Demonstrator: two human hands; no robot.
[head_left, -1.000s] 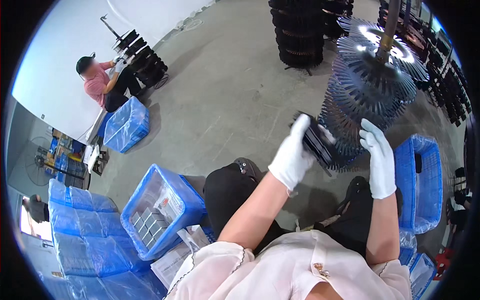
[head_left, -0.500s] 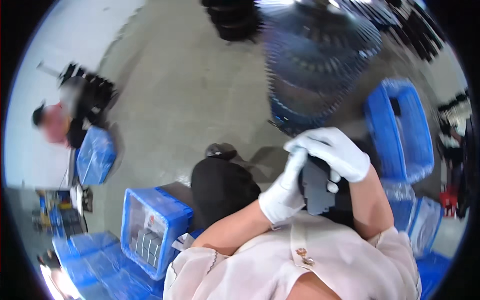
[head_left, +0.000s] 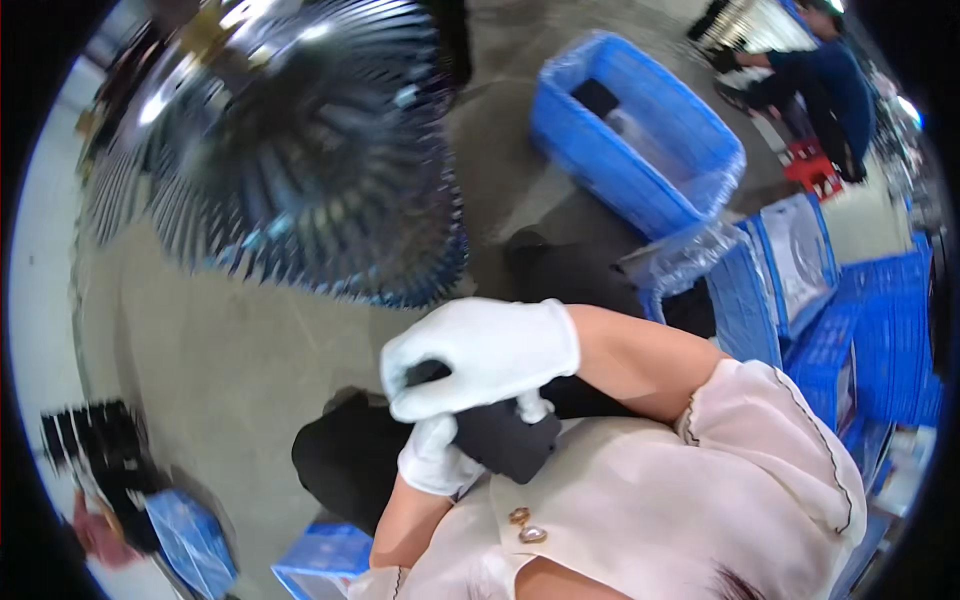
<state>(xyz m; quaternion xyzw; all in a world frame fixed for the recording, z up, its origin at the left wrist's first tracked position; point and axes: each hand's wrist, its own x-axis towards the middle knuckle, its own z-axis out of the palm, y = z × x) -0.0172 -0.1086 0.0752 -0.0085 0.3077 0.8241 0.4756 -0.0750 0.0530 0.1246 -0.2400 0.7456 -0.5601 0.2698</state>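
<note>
Both my hands wear white gloves and are close together in front of my chest. Between them is a flat dark grey part (head_left: 515,440) with a stepped edge, its exact kind unclear. My left hand (head_left: 437,458) is closed around its left end, partly hidden beneath the other hand. My right hand (head_left: 480,352) lies over the top with its thumb and forefinger curled into a ring; a lower fingertip presses against the part's upper edge. Just beyond my hands stands a tall tiered round rack (head_left: 300,170) hung with many thin dark metallic pieces.
An open blue crate (head_left: 640,140) lined with clear plastic, with a dark piece inside, stands ahead right. Nearer is another lined crate (head_left: 735,290). Stacked blue crates (head_left: 880,330) fill the right side. A person (head_left: 825,80) sits by a red stool (head_left: 813,168); a wrapped blue crate (head_left: 190,540) is lower left.
My view has swung to the right, so the rack appears farther left and the lined crates nearer the middle. The dark part has tilted, and my right hand now covers more of my left.
</note>
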